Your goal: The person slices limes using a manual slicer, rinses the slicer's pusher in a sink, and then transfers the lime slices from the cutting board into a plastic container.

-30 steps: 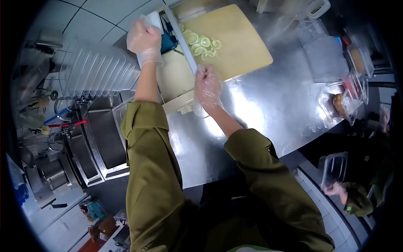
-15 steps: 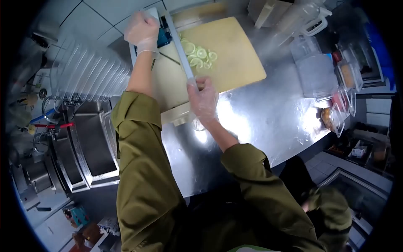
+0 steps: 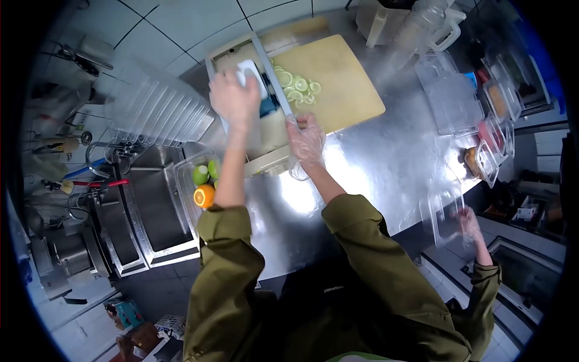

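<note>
On the counter's far side lies a flat slicer [image 3: 270, 140] with a grey side rail [image 3: 269, 67]. My left hand [image 3: 232, 104], slightly blurred, is closed around the white handle of a pusher [image 3: 248, 70], whose dark blue block [image 3: 269, 106] rests over the slicer bed. Whatever lies beneath the block is hidden. My right hand [image 3: 307, 142], in a clear plastic glove, grips the near end of the rail. Right of the rail, thin green citrus slices [image 3: 300, 84] are scattered on a yellowish cutting board [image 3: 353, 78].
A clear tub [image 3: 183, 181] beside my left forearm holds green citrus [image 3: 201, 175] and a cut orange [image 3: 204, 196]. Stacked clear containers [image 3: 160, 108] and sinks [image 3: 157, 208] stand left. At right, another person's gloved hand [image 3: 470, 226] holds a clear container [image 3: 440, 208].
My left hand has drawn the pusher nearer along the slicer. My right hand keeps its hold on the rail. The other person's hand has come into view with a clear container.
</note>
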Demonstrator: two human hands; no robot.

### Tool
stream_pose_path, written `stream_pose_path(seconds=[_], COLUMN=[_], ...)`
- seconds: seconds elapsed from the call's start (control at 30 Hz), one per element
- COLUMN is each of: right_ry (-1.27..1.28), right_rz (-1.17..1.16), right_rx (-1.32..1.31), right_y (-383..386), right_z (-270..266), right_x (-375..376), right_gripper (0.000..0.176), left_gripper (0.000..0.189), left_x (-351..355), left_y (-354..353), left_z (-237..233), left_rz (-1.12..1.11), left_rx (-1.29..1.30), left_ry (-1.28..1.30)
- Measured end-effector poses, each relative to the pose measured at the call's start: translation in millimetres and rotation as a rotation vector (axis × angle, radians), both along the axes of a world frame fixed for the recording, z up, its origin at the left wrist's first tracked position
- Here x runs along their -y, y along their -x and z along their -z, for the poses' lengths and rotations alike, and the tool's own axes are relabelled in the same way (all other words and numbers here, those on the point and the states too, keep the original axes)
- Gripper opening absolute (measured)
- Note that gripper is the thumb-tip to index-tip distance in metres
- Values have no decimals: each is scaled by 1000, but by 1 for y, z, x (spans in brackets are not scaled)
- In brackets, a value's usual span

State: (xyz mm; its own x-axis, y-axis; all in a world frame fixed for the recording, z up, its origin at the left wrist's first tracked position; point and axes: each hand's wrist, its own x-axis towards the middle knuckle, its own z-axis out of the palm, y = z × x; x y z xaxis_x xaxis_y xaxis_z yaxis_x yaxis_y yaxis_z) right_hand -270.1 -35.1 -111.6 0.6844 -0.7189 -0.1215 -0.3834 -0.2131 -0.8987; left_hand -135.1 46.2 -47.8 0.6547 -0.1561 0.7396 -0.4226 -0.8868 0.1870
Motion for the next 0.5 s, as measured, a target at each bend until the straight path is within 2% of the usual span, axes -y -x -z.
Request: stream_pose_path(seconds=[0.17,0.23,0.27,0.33,0.37,0.47,0.5], right_ry=[-17,24,-42,-182,-90,-144,-76], right_rz=[24,20,8,-12,-9,9,19], right_rx=[165,165,163,149,132,214,173], right_y=[1,1,1,2,2,-1,-1], right_z=[13,17,15,13,9,28,28], right_x=[-1,0,1,0,0,-3,-2], right_gripper=[22,17,17,17,16,15,15], left_gripper=[24,21,19,23,24,29,27], left_x=[0,5,6,6,6,23,28], left_y=[80,88,89,60,34,-45,-60], left_z=[-1,2,4,9,12,-5,-1], left_rz=[25,23,23,-10,-41,-122,-94], left_rx=[-55,41,86,62,41,-55,36], left_ry=[91,89,85,48,15,-33,-21])
